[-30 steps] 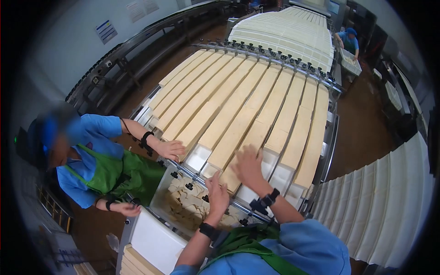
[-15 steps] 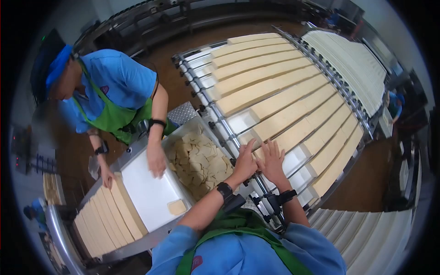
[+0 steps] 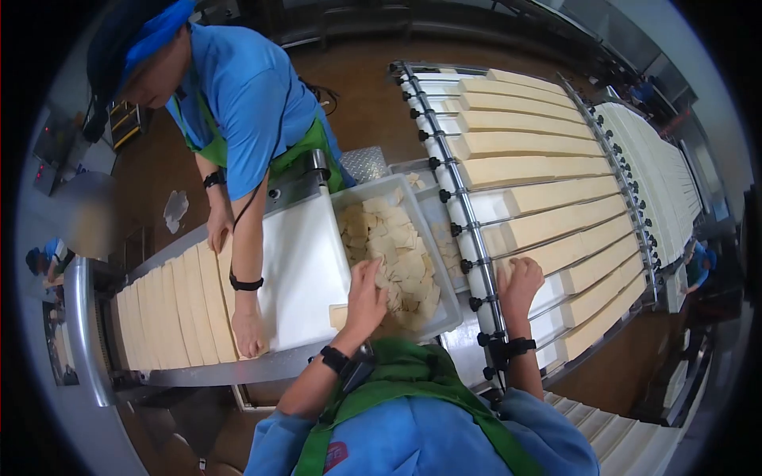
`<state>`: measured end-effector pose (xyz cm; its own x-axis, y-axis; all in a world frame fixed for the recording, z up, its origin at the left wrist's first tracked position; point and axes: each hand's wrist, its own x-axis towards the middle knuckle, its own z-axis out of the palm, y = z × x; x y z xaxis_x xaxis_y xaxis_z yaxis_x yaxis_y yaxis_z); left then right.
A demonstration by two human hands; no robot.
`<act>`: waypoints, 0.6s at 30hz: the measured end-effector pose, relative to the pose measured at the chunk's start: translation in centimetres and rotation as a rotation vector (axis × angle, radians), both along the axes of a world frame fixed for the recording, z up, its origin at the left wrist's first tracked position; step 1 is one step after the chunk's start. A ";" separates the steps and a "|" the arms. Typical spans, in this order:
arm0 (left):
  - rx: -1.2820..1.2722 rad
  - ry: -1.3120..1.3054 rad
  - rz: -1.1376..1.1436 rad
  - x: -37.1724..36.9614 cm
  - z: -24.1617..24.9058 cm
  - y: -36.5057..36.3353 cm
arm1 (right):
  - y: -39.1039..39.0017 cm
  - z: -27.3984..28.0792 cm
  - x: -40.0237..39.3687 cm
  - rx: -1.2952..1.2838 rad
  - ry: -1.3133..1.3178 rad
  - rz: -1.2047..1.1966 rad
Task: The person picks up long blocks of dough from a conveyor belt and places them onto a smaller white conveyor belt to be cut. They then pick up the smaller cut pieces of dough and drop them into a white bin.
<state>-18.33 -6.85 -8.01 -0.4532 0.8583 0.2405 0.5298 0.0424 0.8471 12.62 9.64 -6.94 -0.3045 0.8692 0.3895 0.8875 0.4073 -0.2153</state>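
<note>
My left hand (image 3: 367,305) is above the near-left part of a plastic bin (image 3: 448,305). Its fingers point away from me and its thumb stands apart; no slice shows clearly in its grasp. Loose pale dough-like slices (image 3: 406,282) lie heaped in the bin, just beyond the fingertips. My right hand (image 3: 520,289) is at the near end of a long row of pale slices (image 3: 559,247) on the rack conveyor. Its fingers curl round the row's end, partly hiding the slices there.
A co-worker (image 3: 254,103) on the left leans over rows of slices (image 3: 171,309) on a white belt (image 3: 302,266), both hands on the last row. A metal rail with black knobs (image 3: 468,230) edges the rack. Ridged white trays (image 3: 615,432) stand at lower right.
My view has turned left. My left hand has moved from beside my right hand at the rack to over the bin. The co-worker's hand has come down onto the last row.
</note>
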 end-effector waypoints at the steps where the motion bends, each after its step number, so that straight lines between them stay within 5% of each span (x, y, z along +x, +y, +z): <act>1: -0.099 -0.052 -0.010 -0.9 -0.6 -1.7 | -1.2 2.0 -1.8 0.087 -0.045 0.004; 4: -0.227 -0.223 -0.010 -2.4 -0.9 -5.7 | -1.9 0.5 -2.4 -0.069 -0.199 -0.036; 7: -0.117 -0.262 -0.136 -4.3 -1.1 -9.0 | -1.7 0.9 -3.9 0.078 -0.240 -0.115; 12: -0.233 -0.474 -0.096 -7.9 -1.8 -15.8 | -4.0 2.7 -12.3 0.288 -0.093 0.133; 14: -0.339 -0.681 -0.050 -9.4 -3.0 -18.8 | -4.6 0.2 -15.7 0.137 -0.324 0.141; 16: -0.293 -0.754 0.063 -10.0 -4.4 -22.1 | -6.0 -1.1 -18.2 0.069 -0.277 0.256; 18: -0.168 -0.665 0.556 -10.3 -5.2 -25.2 | -7.4 -1.6 -21.7 0.072 -0.278 0.320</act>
